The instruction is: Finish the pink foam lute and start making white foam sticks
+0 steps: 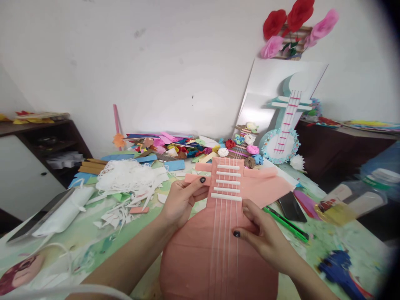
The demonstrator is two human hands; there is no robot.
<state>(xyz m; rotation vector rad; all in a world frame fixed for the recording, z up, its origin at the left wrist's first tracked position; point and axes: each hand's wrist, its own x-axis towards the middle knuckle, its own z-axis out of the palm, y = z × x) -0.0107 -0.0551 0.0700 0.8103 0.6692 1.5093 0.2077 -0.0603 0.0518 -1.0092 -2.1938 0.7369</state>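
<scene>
A pink paper lute [187, 262] stands in front of me, with thin white strings running down its neck and body and several white fret strips across the neck. Bent round the left edge of the neck is my left hand [184, 200], its thumb by a pink peg strip. My right hand [261, 229] grips the right edge where neck meets body, the thumb lying over the strings. The fingertips behind the lute are partly hidden. Beyond the neck lies a sheet of pink paper [265, 187].
A blue glue gun [339, 266], a green utility knife [289, 225], a black phone [292, 206] and a blurred bottle [375, 187] lie to the right. Tangled white strips [125, 177] sit left. A white-and-teal lute model [289, 121] leans at the back.
</scene>
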